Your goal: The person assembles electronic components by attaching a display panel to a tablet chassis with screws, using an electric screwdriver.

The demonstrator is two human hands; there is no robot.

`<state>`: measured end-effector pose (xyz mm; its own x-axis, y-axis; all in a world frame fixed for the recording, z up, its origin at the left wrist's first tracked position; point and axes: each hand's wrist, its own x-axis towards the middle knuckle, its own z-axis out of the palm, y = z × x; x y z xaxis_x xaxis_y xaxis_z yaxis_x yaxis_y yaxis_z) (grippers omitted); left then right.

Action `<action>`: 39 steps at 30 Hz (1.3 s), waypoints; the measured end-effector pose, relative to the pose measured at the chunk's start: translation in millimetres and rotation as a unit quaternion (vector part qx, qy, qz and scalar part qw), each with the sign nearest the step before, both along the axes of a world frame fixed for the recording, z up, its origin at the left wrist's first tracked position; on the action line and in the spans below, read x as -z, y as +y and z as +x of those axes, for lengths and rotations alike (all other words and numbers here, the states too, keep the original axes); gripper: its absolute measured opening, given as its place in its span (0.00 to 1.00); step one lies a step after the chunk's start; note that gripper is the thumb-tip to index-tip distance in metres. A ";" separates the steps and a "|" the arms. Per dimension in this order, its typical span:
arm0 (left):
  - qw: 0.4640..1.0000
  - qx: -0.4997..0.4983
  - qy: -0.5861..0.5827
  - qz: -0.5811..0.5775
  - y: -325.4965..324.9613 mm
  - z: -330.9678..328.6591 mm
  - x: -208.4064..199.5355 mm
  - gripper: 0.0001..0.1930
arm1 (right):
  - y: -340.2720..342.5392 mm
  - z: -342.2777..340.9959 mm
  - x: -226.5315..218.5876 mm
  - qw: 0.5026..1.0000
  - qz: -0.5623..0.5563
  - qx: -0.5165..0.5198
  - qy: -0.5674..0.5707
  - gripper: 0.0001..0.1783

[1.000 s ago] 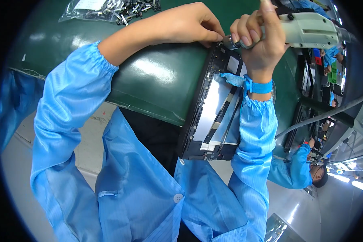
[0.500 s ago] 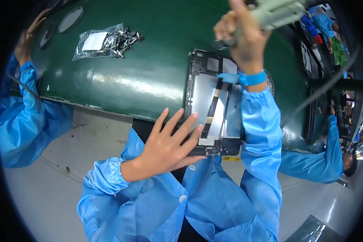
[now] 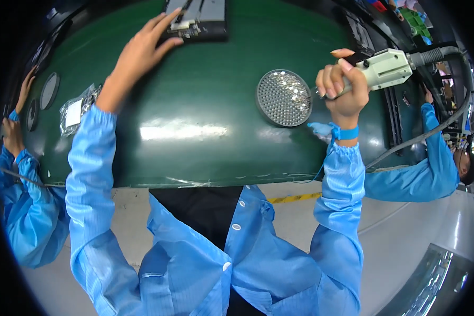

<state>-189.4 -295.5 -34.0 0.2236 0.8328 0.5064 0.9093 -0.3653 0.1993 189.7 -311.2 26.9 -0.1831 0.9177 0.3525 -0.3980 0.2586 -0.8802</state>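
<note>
At the far edge of the view lies a dark flat device casing [image 3: 212, 30] with grey panels and black strips, cut off by the picture's rim. My left hand [image 3: 142, 50] rests against its near left corner, fingers spread. A pale green electric screwdriver [image 3: 387, 69] with a thick grey cable is gripped in my right hand [image 3: 345, 89], on the right side of the bench. The tool points left, toward a round dimpled dish [image 3: 283, 98] holding many small shiny screws. Around my right wrist sits a blue strap [image 3: 346, 132].
The green bench [image 3: 195, 152] has a worn front edge. On the left lie a clear bag of small parts [image 3: 75, 111] and two round dishes, beside a co-worker's hands [image 3: 16, 134]. The tool's cable [image 3: 432, 131] loops down at right, near another person's blue sleeve [image 3: 421, 184].
The casing has gone from in front of me to the far side, with my left hand moving there too. My right hand has come down beside the screw dish, still holding the screwdriver.
</note>
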 end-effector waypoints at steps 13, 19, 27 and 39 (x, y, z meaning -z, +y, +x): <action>0.989 -0.114 -0.082 0.049 49.5 39.2 -7.0 0.18 | -6.3 -20.1 12.0 0.998 -0.027 -0.050 0.016 0.10; 0.994 0.037 -0.003 0.105 -35.6 46.1 1.6 0.07 | -8.2 -22.9 11.8 0.997 0.001 -0.039 -0.072 0.15; 0.994 0.064 -0.058 0.069 -43.8 42.2 11.1 0.06 | -22.6 -15.9 16.2 0.978 0.018 -0.208 -0.013 0.17; 0.994 0.046 -0.096 -0.021 -53.6 54.0 -10.7 0.05 | -23.8 -20.9 21.2 0.973 0.018 -0.230 -0.027 0.18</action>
<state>-135.4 -349.1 -23.3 0.2013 0.8351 0.5119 0.8163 -0.4319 0.3836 168.8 -335.0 5.8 -0.5895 0.7219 0.3623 -0.4330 0.0962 -0.8963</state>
